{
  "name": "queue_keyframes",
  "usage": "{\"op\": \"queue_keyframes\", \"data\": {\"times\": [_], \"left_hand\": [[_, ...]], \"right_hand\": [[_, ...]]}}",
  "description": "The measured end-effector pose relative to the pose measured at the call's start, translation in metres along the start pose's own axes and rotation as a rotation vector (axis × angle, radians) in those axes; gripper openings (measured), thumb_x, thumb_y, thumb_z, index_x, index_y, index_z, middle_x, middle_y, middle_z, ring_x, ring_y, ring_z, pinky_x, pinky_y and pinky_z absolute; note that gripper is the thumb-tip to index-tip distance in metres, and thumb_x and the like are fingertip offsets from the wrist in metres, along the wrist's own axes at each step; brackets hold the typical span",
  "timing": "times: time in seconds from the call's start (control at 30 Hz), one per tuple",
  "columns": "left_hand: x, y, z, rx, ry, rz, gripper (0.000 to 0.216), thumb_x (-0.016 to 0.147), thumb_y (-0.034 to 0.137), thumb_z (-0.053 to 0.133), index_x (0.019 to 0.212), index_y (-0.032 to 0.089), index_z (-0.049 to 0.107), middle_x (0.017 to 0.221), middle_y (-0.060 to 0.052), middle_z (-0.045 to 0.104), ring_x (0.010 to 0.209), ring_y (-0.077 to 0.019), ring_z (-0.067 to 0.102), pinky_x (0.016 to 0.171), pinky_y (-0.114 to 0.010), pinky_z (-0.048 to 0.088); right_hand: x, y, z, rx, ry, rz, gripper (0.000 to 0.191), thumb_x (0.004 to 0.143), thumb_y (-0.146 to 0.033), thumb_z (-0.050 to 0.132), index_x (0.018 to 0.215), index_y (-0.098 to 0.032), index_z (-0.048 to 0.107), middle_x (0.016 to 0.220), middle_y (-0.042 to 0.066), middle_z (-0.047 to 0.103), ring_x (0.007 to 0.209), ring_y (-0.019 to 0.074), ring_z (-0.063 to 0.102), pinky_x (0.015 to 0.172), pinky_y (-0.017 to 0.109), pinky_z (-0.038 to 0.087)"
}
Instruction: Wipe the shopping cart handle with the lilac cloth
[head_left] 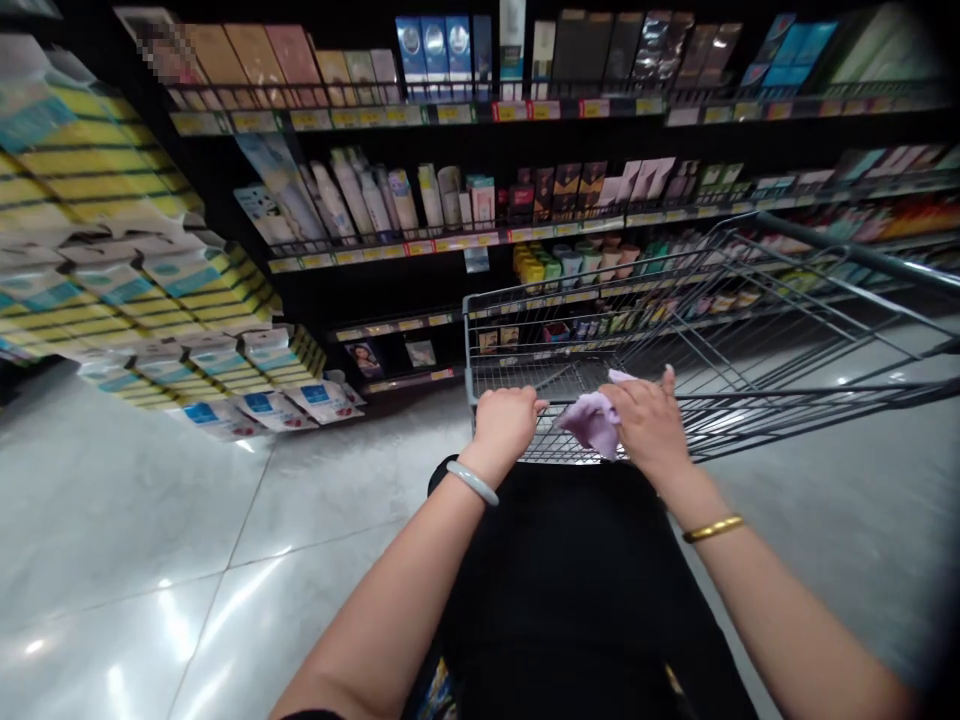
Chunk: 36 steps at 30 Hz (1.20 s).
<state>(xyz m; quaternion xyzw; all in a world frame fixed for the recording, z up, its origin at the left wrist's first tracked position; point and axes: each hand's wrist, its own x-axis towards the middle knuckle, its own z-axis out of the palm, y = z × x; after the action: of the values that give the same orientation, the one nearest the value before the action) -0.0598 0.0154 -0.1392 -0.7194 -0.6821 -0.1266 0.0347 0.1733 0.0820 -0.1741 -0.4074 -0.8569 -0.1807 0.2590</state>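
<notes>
right hand [646, 418] clamped on lilac cloth [592, 425], left hand [504, 425] curled shut, apparently around cart [825, 243] edge

From my end I can read no lettering or numbers: price tags [453, 114], blue boxes [435, 50] and yellow-striped packs [184, 285] all come through blurred.

This is a shop, with price labels [403, 116] along stocked shelves [484, 113] (plus 1 shopping cart [555, 378]).

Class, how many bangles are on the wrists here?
2: a pale bangle on the wrist of the left hand, a gold bangle on that of the right hand. None seems hidden.
</notes>
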Motion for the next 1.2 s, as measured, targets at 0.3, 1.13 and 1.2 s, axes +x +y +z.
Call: {"op": "queue_keyframes", "data": {"times": [0.3, 1.13, 1.2], "left_hand": [[0.005, -0.008, 0.012, 0.015, 0.075, 0.139, 0.043, 0.097, 0.048, 0.046, 0.082, 0.016, 0.071, 0.075, -0.009, 0.073, 0.073, -0.0219, 0.066, 0.087, -0.041, 0.039], [-0.010, 0.023, -0.002, -0.245, -0.094, 0.559, 0.042, 0.097, 0.048, 0.041, 0.081, 0.022, 0.070, 0.079, -0.003, 0.067, 0.092, -0.0200, 0.058, 0.113, -0.046, 0.022], [-0.008, 0.027, 0.006, -0.227, -0.056, 0.535, 0.041, 0.098, 0.041, 0.039, 0.080, 0.021, 0.070, 0.079, -0.005, 0.067, 0.087, -0.0200, 0.056, 0.103, -0.044, 0.031]], "right_hand": [[-0.005, 0.001, 0.000, -0.059, -0.040, 0.072, 0.028, 0.087, -0.026, 0.054, 0.113, -0.021, 0.064, 0.111, 0.009, 0.064, 0.110, 0.0280, 0.051, 0.117, 0.061, 0.012], [-0.054, -0.007, -0.040, 0.204, -0.091, 0.129, 0.023, 0.093, -0.034, 0.053, 0.110, -0.026, 0.067, 0.114, 0.007, 0.063, 0.123, 0.0269, 0.049, 0.119, 0.055, 0.015], [-0.048, -0.032, -0.041, 0.238, -0.145, 0.117, 0.026, 0.092, -0.027, 0.053, 0.114, -0.029, 0.066, 0.114, 0.005, 0.063, 0.124, 0.0267, 0.048, 0.119, 0.057, 0.010]]}}
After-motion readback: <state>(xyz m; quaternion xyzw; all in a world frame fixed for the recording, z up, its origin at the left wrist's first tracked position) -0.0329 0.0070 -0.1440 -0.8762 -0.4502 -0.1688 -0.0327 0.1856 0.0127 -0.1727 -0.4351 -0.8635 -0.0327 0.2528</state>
